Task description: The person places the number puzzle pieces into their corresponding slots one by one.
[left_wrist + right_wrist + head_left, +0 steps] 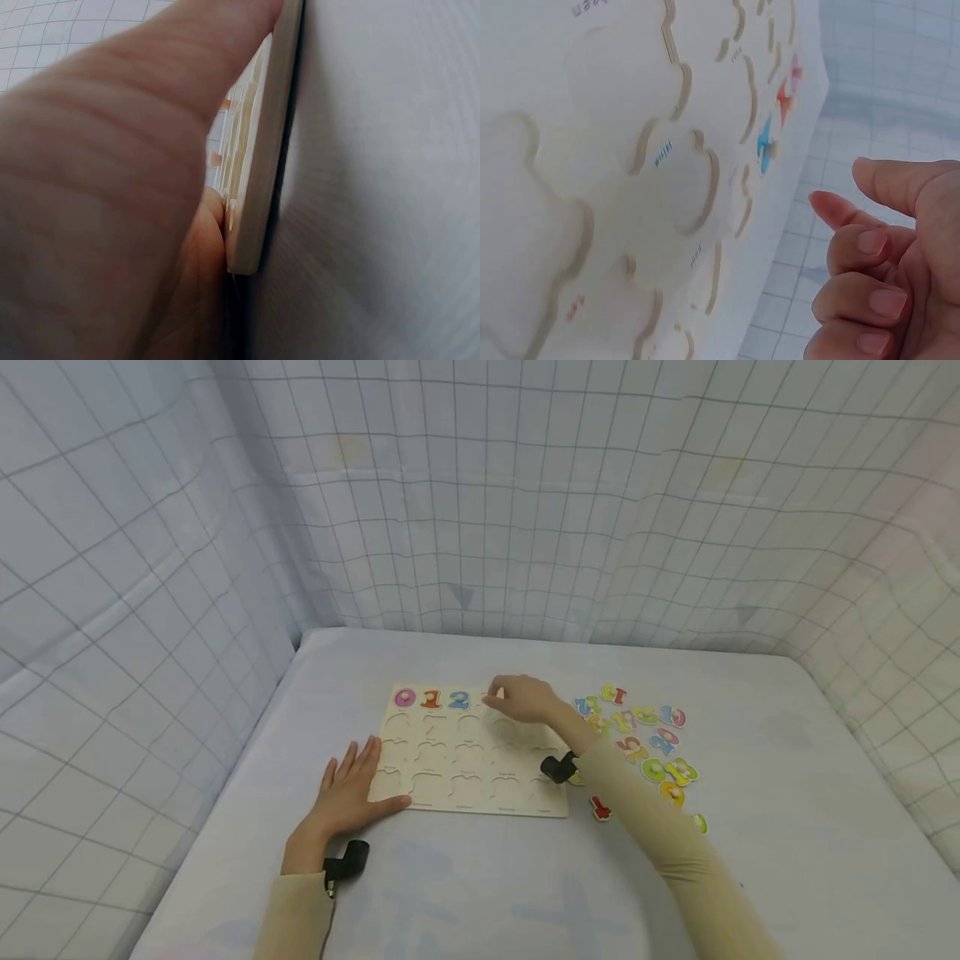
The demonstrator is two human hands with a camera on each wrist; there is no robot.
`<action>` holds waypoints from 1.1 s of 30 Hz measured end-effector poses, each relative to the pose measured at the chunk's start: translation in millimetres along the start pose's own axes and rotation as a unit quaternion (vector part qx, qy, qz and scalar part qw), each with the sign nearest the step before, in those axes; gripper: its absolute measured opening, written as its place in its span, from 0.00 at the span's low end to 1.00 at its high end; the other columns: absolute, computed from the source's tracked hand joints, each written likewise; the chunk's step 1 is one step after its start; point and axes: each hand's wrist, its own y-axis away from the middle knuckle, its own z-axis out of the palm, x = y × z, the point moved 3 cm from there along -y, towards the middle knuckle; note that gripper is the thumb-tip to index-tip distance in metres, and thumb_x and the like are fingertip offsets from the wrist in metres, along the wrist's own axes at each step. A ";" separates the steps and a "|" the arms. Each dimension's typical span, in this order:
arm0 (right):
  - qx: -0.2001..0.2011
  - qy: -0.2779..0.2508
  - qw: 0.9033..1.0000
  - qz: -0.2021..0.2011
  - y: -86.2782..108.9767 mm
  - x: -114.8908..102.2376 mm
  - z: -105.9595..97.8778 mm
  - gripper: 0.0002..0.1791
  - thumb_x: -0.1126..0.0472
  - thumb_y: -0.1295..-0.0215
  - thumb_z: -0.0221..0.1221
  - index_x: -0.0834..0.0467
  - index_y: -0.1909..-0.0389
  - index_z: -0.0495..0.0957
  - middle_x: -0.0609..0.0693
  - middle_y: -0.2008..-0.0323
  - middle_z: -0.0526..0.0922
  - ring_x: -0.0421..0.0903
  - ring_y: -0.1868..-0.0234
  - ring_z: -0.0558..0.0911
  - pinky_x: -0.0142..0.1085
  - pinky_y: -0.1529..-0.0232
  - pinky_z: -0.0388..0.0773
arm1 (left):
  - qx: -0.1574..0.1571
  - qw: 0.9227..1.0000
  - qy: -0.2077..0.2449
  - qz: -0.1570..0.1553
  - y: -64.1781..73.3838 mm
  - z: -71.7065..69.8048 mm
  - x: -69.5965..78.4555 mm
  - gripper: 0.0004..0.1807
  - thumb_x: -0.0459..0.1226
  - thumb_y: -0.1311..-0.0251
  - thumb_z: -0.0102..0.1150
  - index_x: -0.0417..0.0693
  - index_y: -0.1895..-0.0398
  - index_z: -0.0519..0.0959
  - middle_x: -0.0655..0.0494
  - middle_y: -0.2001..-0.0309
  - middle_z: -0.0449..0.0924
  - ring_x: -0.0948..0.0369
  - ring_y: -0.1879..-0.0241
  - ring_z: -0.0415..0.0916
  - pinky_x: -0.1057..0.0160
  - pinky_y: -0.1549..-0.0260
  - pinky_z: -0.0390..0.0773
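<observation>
A pale wooden number-puzzle board (480,808) lies on the table, its rows of recesses visible. In its top row sit a pink 0 (405,697), a red 1 (431,699) and a blue 2 (459,700), each with a knob. My left hand (352,793) rests at the board's left edge, fingers spread and thumb on the lower-left corner. Above the top row, right of the 2, is my right hand (522,697). In the right wrist view, that hand (885,262) has thumb and forefinger apart, the other fingers curled, and nothing between them.
Loose colourful number pieces (653,769) are scattered right of the board, partly beneath the right forearm. A red piece (601,808) lies near the board's lower right corner. White grid-patterned curtains (525,510) enclose the table (480,893) at the back and sides.
</observation>
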 end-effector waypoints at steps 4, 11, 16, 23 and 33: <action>0.046 -0.022 0.999 -0.014 24.0 18.0 -22.9 0.16 0.47 0.28 0.50 0.53 0.55 0.79 0.46 0.81 0.72 0.41 0.83 0.67 0.34 0.83 0.61 | 0.003 1.000 0.001 0.003 -0.6 -1.3 0.7 0.60 0.64 0.49 0.58 0.35 0.26 0.42 0.41 0.26 0.39 0.44 0.28 0.30 0.43 0.36 0.26; 0.105 -0.017 0.994 -0.007 69.9 57.1 -49.6 0.17 0.48 0.29 0.51 0.55 0.55 0.80 0.46 0.82 0.71 0.42 0.84 0.66 0.34 0.83 0.60 | -0.001 1.000 0.003 0.002 -2.9 0.1 -1.8 0.61 0.66 0.49 0.57 0.37 0.26 0.41 0.42 0.26 0.37 0.45 0.28 0.28 0.44 0.36 0.25; 0.115 -0.015 0.993 0.029 99.4 79.9 -58.1 0.17 0.47 0.30 0.52 0.56 0.55 0.80 0.47 0.81 0.70 0.44 0.82 0.66 0.36 0.80 0.61 | 0.000 1.000 -0.005 0.004 -4.0 2.7 -7.2 0.62 0.67 0.49 0.55 0.38 0.26 0.39 0.44 0.25 0.36 0.46 0.28 0.26 0.45 0.36 0.23; 0.107 -0.019 0.991 0.077 129.8 101.9 -61.5 0.19 0.45 0.30 0.51 0.56 0.56 0.79 0.48 0.76 0.74 0.46 0.77 0.70 0.38 0.78 0.66 | -0.005 1.000 -0.002 0.002 -2.8 0.0 -5.4 0.62 0.67 0.49 0.55 0.36 0.26 0.40 0.41 0.26 0.36 0.44 0.28 0.27 0.42 0.37 0.24; 0.102 -0.034 0.988 0.110 174.7 133.3 -60.8 0.22 0.43 0.30 0.50 0.58 0.58 0.78 0.49 0.77 0.71 0.46 0.77 0.68 0.37 0.79 0.64 | -0.016 1.000 -0.008 0.000 -4.2 1.7 -6.8 0.62 0.68 0.49 0.55 0.37 0.26 0.38 0.42 0.25 0.35 0.45 0.28 0.26 0.43 0.37 0.24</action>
